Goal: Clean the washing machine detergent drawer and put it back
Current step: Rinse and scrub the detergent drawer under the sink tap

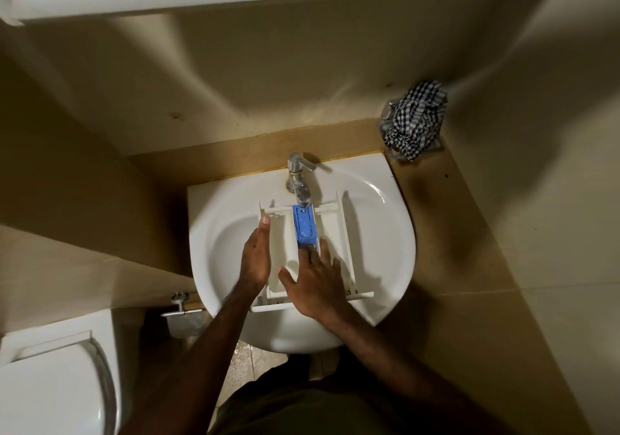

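Centre frame, white detergent drawer (339,233) in sink (385,233) under tap (298,179), left hand (256,257) flat along its side, right hand (315,283) spread, fingers inside

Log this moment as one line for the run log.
stage: rinsing | detergent drawer: in sink, under tap | left hand: steadies drawer side | right hand: fingers at blue insert

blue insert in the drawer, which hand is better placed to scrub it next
Right hand: its fingertips already lie at the blue insert. The left hand steadies the drawer along its left wall.
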Action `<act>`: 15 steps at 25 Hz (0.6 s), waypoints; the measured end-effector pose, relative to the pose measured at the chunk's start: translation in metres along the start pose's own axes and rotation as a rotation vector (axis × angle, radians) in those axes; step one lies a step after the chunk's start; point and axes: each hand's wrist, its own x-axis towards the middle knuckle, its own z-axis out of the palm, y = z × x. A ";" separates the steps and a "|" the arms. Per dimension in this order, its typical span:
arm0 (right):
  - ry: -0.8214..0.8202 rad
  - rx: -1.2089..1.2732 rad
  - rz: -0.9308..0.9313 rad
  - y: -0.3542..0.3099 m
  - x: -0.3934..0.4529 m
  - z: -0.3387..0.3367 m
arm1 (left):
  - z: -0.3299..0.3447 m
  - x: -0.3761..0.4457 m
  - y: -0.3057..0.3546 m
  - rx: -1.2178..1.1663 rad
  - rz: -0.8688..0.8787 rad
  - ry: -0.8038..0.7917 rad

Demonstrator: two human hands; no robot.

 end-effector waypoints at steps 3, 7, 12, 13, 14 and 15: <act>-0.115 -0.035 0.080 -0.001 -0.006 -0.002 | 0.000 0.003 -0.005 0.008 -0.009 -0.017; -0.132 -0.152 0.056 0.002 -0.027 -0.002 | 0.000 0.001 -0.002 0.008 0.004 0.007; -0.049 -0.190 -0.057 0.006 -0.007 -0.009 | -0.001 0.000 -0.001 -0.005 0.001 0.000; -0.028 -0.188 -0.070 0.007 -0.006 -0.008 | 0.000 0.001 -0.001 -0.012 -0.003 -0.008; -0.018 -0.173 -0.072 0.009 -0.005 -0.007 | -0.001 0.003 -0.003 -0.021 -0.007 -0.013; -0.013 -0.157 -0.071 0.011 -0.005 -0.006 | -0.001 0.005 -0.007 -0.017 -0.010 -0.015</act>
